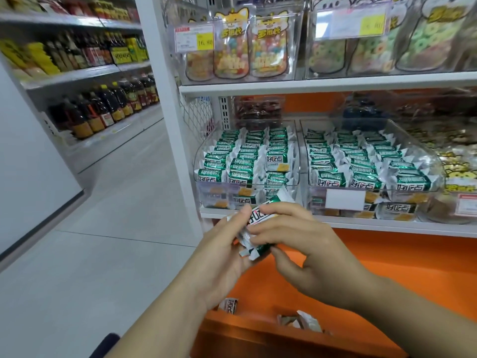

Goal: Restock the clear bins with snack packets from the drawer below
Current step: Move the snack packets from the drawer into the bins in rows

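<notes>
Far left: aisle shelves of dark bottles (103, 109). Near centre: the left hand (222, 254) cups a small bundle of green-and-white snack packets (259, 218), its fingers curled round the bundle's left side. The right hand (307, 244) grips the same bundle from the right, fingers laid over the top packet and thumb bent beneath. The bundle sits just in front of the lower white shelf. Behind it, the left clear bin (200, 161) holds rows of matching packets; just beside it, the right clear bin (436, 174) is likewise filled. Below the hands, the open orange drawer (258, 332) contains a few loose packets (229, 305). Upper shelf: candy bags (232, 47) in further clear containers.
</notes>
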Action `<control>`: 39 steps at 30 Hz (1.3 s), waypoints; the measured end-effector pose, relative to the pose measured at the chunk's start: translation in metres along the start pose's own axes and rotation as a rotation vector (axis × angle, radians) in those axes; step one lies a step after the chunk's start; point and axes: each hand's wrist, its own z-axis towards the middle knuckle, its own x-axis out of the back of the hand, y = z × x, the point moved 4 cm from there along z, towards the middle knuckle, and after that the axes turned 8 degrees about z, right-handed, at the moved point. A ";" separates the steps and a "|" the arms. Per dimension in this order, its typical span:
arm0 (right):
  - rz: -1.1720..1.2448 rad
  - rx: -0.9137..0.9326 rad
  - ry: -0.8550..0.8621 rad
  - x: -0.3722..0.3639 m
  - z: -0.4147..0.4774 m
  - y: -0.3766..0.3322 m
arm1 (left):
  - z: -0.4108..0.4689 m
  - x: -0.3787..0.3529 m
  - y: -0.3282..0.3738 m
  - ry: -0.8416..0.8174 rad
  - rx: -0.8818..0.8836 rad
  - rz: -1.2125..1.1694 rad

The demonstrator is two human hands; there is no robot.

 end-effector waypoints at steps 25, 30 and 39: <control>0.545 -0.728 0.077 0.043 0.011 0.070 | 0.056 -0.010 0.045 0.022 -0.341 1.383; 0.422 -0.695 0.144 0.065 0.017 0.090 | 0.094 -0.025 0.065 0.009 -0.372 1.526; -0.361 -0.834 -0.135 0.078 0.003 0.127 | 0.179 -0.009 0.105 0.206 -0.391 1.753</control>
